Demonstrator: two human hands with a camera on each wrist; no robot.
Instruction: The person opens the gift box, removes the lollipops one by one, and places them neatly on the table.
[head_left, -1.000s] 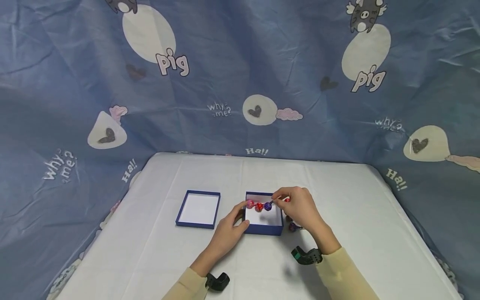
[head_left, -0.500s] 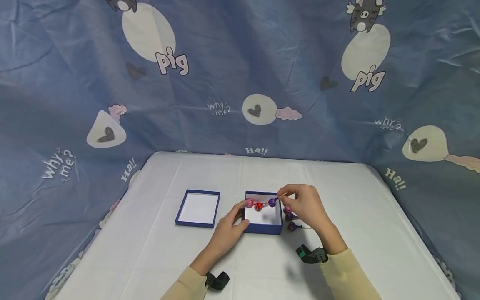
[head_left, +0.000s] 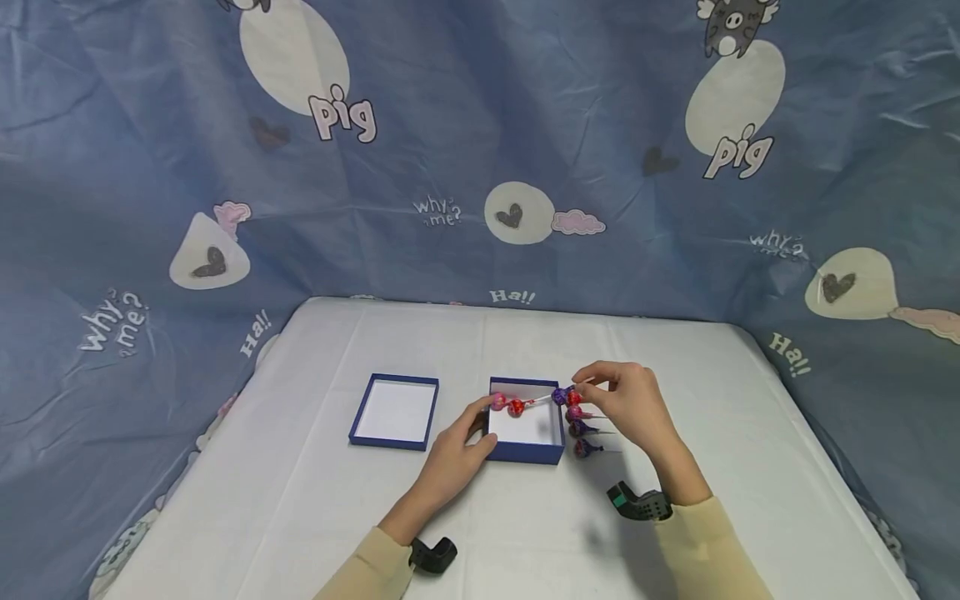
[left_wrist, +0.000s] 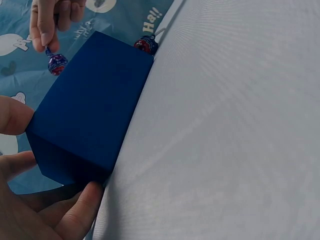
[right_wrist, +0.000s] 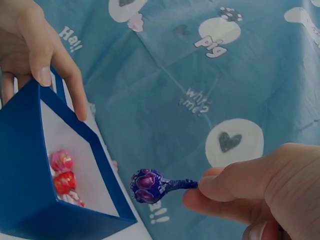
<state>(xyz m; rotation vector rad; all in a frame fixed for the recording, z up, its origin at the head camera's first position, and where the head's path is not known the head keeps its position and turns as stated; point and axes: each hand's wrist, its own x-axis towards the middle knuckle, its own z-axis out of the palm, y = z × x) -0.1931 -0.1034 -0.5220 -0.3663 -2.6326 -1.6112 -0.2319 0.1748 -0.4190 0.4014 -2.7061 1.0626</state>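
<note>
My right hand (head_left: 626, 400) pinches a purple-wrapped lollipop (right_wrist: 149, 185) by the twisted wrapper below its ball. It hangs above the right rim of the open blue box (head_left: 525, 452). With fingers and thumb at the box's left side, my left hand (head_left: 457, 458) grips the box. Inside the box lie a pink lollipop (right_wrist: 62, 160) and a red lollipop (right_wrist: 65, 183). On the table just right of the box rest several more lollipops, among them a pink one (head_left: 574, 413) and a dark one (head_left: 583, 448). The box's right edge partly blocks them in the left wrist view.
A shallow blue lid (head_left: 393, 410) with a white inside lies left of the box on the white-covered table (head_left: 315, 500). A blue patterned cloth (head_left: 420, 150) hangs behind the table and at its sides.
My right hand has moved right and slightly away with the purple lollipop, from over the box's middle to its right rim. The left hand stays at the box.
</note>
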